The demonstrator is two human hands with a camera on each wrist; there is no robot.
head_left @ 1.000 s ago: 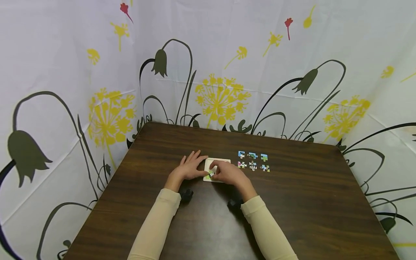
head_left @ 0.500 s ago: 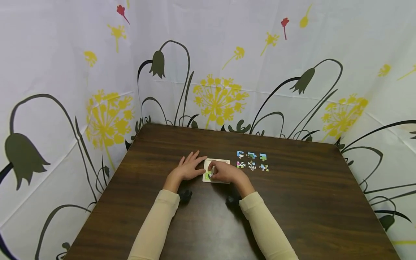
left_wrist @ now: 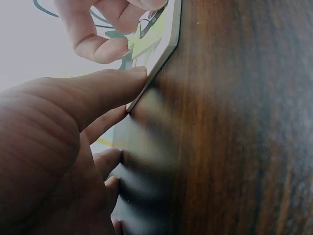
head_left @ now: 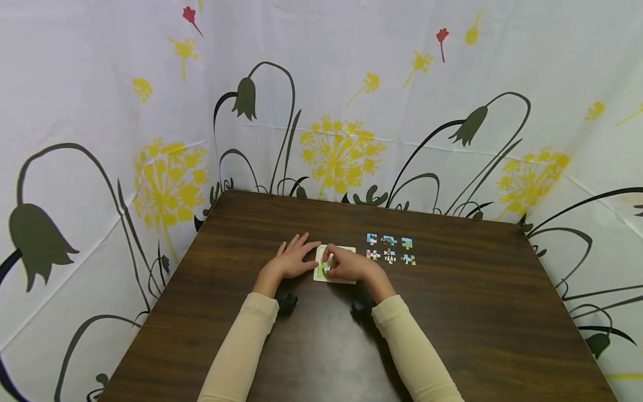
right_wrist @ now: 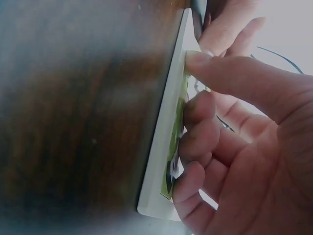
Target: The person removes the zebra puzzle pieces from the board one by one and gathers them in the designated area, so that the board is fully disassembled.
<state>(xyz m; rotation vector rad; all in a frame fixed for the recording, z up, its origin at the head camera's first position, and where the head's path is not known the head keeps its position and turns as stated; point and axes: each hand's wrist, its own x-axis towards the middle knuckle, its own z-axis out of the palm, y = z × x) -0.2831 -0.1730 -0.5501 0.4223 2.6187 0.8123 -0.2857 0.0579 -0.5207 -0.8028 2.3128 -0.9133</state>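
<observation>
A small pale puzzle tray (head_left: 341,247) lies on the table, with green printed puzzle pieces (head_left: 322,272) in its near left part. My left hand (head_left: 290,262) rests beside it, fingers spread and straight. Its thumb touches the tray's edge (left_wrist: 167,44) in the left wrist view. Over the tray, my right hand (head_left: 350,265) has its fingers curled down and pinches a puzzle piece at the left part. In the right wrist view, the thumb and fingertips meet the tray and its green print (right_wrist: 175,142). The pinched piece is mostly hidden by the fingers.
Several loose puzzle pieces (head_left: 389,256) lie in two rows to the right of the tray. The dark wooden table (head_left: 477,301) extends around both arms. Behind it hangs a white flower-printed cloth (head_left: 351,56). A black device (head_left: 288,303) sits under the left wrist.
The right hand stays over the tray's left part, its fingers shifting only slightly. The left hand keeps its place, and the loose pieces have not moved. The head view shifts a little.
</observation>
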